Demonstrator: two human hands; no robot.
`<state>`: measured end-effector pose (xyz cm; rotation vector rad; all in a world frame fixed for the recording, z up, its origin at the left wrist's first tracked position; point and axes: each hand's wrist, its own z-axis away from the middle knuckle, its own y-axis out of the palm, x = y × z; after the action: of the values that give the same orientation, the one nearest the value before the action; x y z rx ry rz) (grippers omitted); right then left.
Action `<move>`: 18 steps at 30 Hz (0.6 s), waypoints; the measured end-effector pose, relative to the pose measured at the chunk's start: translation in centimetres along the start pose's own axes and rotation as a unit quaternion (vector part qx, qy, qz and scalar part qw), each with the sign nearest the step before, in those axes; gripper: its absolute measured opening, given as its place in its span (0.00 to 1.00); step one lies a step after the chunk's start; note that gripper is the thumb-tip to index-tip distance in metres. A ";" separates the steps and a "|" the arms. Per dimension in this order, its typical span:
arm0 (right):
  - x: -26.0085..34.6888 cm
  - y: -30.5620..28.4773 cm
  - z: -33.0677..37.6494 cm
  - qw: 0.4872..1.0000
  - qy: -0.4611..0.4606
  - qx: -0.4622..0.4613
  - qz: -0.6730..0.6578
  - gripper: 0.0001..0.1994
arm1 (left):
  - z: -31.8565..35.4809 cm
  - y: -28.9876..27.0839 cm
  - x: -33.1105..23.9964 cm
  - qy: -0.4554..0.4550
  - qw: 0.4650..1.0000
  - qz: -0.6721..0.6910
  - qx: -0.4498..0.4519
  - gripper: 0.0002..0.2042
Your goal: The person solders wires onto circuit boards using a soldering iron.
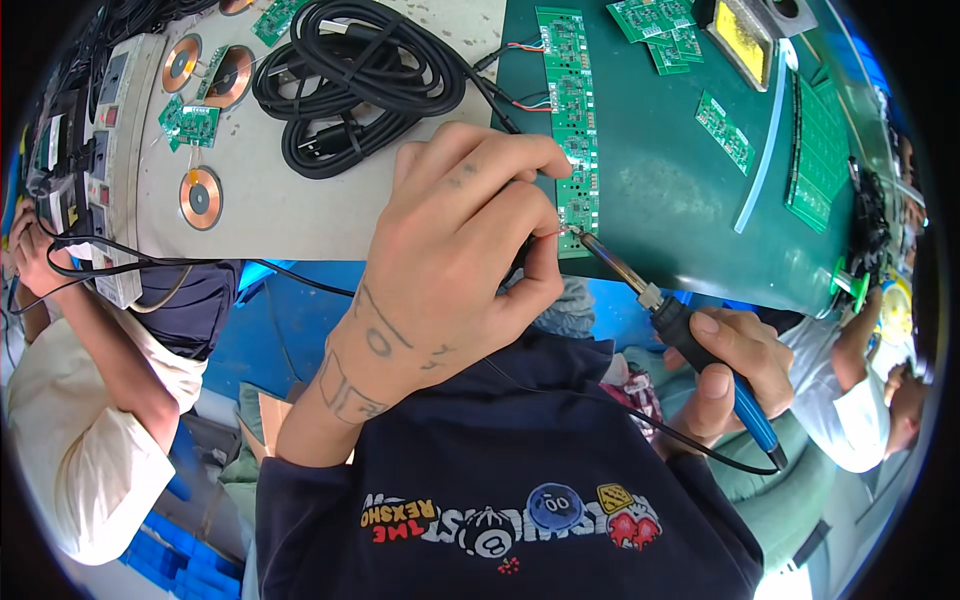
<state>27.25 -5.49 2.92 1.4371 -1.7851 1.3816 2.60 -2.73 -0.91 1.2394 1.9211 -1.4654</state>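
My right hand (735,365) is wrapped around the handle of a soldering iron (622,272), which has a blue and black grip and a hot-looking metal tip. The iron's tip touches the lower end of a long green circuit board strip (572,120). Over the strip's left edge, my left hand (465,225) pinches a thin wire, and a bit of red (563,232) shows at the fingertips beside the iron's tip. Most of that wire is hidden behind the hand. Farther up the strip, red and white wires (530,105) from black cables are attached.
Coiled black cables (350,85) lie on the pale left surface, near copper coils (200,198) with small boards. On the green mat are a loose board (725,132), stacked boards (660,25), a yellow sponge holder (742,45) and more panels (818,150). Other people sit at both sides.
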 end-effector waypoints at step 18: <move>-0.2 -0.3 0.2 1.000 0.005 0.010 -0.008 0.18 | 0.0 0.3 0.0 -0.002 1.000 -0.008 -0.002 0.11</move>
<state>27.64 -5.50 2.78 1.4504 -1.7541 1.3992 2.83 -2.77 -1.03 1.2213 1.9345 -1.4699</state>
